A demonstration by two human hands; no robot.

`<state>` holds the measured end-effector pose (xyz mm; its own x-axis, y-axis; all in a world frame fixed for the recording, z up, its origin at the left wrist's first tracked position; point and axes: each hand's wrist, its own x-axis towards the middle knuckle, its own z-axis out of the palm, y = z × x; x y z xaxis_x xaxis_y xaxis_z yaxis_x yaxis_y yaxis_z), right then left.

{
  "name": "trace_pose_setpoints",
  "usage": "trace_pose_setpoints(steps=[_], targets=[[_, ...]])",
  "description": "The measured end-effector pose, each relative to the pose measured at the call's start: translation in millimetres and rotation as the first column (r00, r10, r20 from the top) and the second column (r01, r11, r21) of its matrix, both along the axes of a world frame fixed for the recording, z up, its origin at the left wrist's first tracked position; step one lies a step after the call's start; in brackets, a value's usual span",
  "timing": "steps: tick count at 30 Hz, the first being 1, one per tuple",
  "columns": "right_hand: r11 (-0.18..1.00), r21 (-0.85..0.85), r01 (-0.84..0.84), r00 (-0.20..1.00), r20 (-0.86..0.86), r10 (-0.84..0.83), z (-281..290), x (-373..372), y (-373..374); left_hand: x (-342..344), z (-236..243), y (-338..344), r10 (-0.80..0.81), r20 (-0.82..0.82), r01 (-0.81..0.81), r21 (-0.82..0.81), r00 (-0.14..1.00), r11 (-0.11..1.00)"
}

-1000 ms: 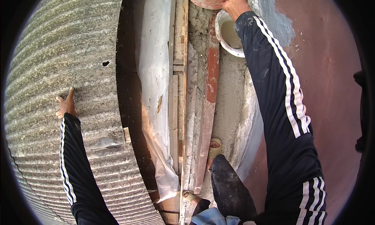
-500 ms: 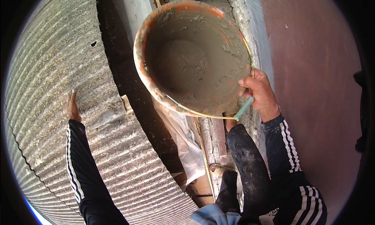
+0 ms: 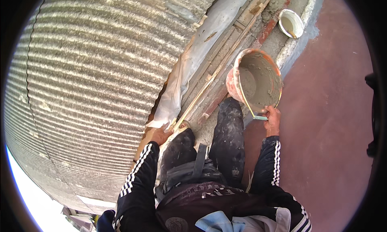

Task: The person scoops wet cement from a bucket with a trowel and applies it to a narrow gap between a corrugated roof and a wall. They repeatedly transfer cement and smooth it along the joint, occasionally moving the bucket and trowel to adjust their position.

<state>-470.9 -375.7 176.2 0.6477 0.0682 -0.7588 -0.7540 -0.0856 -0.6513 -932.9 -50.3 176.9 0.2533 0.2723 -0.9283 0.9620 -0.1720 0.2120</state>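
My right hand grips the pale handle of an orange bucket half full of wet grey mortar. The bucket sits low, just ahead of my right leg, by the edge of the red floor. My left hand rests at the lower edge of the corrugated grey sheet, touching the end of a wooden batten beside crumpled white plastic sheeting. Both sleeves are black with white stripes. My dark, mortar-stained trousers fill the middle.
A small white tub with pale liquid stands farther along the channel. Planks and a red-painted strip run along it. The smooth red floor spreads to the right. The corrugated sheet fills the left.
The bucket, held up close to the camera half a second ago, is now down low by my right leg. My left hand came off the corrugated sheet's face to its lower edge.
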Motion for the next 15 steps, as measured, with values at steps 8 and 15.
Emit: trace_pose_setpoints(steps=[8, 15], targets=[[0.994, -0.104, -0.036, 0.971, 0.231, 0.060, 143, -51, 22, -448, 49, -110, 0.731, 0.131, -0.727, 0.318, 0.670, 0.609], [0.985, -0.009, -0.173, 0.968, 0.183, 0.171, 241, -128, 42, -482, 106, -289, 0.969, -0.228, -0.995, -0.005, 0.096, 0.097]])
